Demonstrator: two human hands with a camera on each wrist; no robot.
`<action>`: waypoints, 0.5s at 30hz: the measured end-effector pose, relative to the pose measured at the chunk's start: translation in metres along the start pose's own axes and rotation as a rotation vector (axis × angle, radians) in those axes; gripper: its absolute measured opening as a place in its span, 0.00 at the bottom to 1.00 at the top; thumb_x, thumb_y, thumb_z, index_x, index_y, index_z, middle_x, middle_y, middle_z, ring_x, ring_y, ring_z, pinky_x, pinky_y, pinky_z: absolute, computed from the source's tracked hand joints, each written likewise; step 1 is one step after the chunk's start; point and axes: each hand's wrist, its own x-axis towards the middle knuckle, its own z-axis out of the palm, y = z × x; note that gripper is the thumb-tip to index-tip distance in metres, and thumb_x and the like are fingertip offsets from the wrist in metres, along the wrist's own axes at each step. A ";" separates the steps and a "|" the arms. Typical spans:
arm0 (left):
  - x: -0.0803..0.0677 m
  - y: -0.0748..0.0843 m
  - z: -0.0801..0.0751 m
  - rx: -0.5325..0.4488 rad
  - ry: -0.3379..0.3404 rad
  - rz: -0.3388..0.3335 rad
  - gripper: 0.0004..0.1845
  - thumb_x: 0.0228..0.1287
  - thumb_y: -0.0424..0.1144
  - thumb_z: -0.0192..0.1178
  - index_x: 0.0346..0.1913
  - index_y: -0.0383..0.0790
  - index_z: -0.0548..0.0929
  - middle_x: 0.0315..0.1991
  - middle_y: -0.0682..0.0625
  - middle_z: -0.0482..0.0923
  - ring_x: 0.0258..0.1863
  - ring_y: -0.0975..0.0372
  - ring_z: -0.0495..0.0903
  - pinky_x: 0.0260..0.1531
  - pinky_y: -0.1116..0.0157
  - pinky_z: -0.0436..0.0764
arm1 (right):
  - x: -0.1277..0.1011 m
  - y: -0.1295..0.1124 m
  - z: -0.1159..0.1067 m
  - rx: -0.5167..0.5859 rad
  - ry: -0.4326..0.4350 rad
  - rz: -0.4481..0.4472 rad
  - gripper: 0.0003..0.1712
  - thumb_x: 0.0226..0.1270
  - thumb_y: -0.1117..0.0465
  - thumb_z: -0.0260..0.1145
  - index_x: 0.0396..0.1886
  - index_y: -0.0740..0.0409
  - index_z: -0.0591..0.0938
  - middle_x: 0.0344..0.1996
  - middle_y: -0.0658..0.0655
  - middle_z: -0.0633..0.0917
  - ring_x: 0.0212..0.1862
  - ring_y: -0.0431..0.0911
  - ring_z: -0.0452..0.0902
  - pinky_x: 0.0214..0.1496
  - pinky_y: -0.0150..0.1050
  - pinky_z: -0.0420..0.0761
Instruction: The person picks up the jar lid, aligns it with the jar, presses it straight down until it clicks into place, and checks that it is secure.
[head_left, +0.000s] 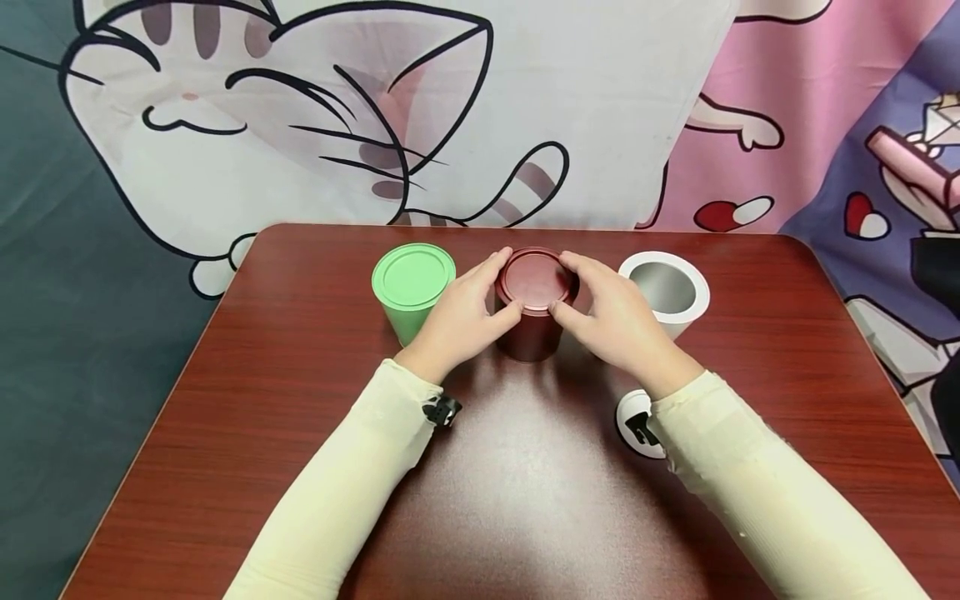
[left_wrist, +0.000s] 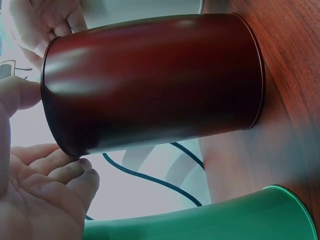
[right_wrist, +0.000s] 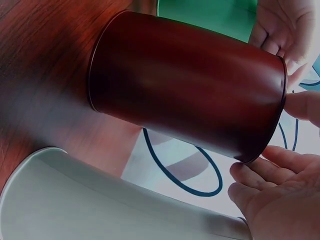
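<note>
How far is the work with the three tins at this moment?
Done: the green tin has its lid on. In hand: both hands, left hand and right hand, touch the lid rim of the dark red tin. Left: the white tin stands open.

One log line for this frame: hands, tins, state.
left hand: grips red tin lid rim | right hand: grips same rim | green tin: lidded, left | white tin: open, right | all upright on table

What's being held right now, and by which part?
Both the left hand and right hand hold the dark red tin by its top rim.
</note>
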 end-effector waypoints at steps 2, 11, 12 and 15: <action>0.000 0.000 0.000 0.001 0.000 0.001 0.37 0.64 0.43 0.60 0.75 0.36 0.65 0.73 0.43 0.67 0.73 0.57 0.65 0.72 0.62 0.63 | 0.000 0.000 0.000 0.000 0.003 -0.002 0.35 0.64 0.59 0.66 0.71 0.63 0.71 0.67 0.62 0.75 0.69 0.57 0.69 0.70 0.55 0.67; -0.001 0.000 -0.001 0.003 -0.011 -0.022 0.38 0.65 0.45 0.60 0.76 0.37 0.64 0.74 0.44 0.66 0.74 0.56 0.64 0.72 0.60 0.63 | 0.001 -0.001 0.001 -0.009 -0.009 0.000 0.35 0.66 0.57 0.67 0.71 0.64 0.71 0.70 0.61 0.73 0.72 0.56 0.66 0.73 0.54 0.64; -0.001 0.000 -0.001 0.005 -0.012 -0.023 0.38 0.65 0.45 0.60 0.76 0.37 0.64 0.74 0.44 0.65 0.74 0.56 0.63 0.72 0.60 0.63 | 0.001 -0.001 0.001 -0.010 -0.009 0.000 0.35 0.66 0.57 0.67 0.71 0.64 0.71 0.69 0.62 0.73 0.72 0.56 0.66 0.73 0.54 0.64; -0.002 0.001 -0.001 0.012 -0.013 -0.019 0.38 0.65 0.45 0.60 0.76 0.37 0.64 0.74 0.44 0.65 0.74 0.56 0.63 0.72 0.60 0.63 | 0.000 -0.001 0.000 -0.009 -0.006 0.002 0.35 0.66 0.57 0.67 0.71 0.64 0.71 0.69 0.62 0.74 0.71 0.57 0.67 0.72 0.55 0.65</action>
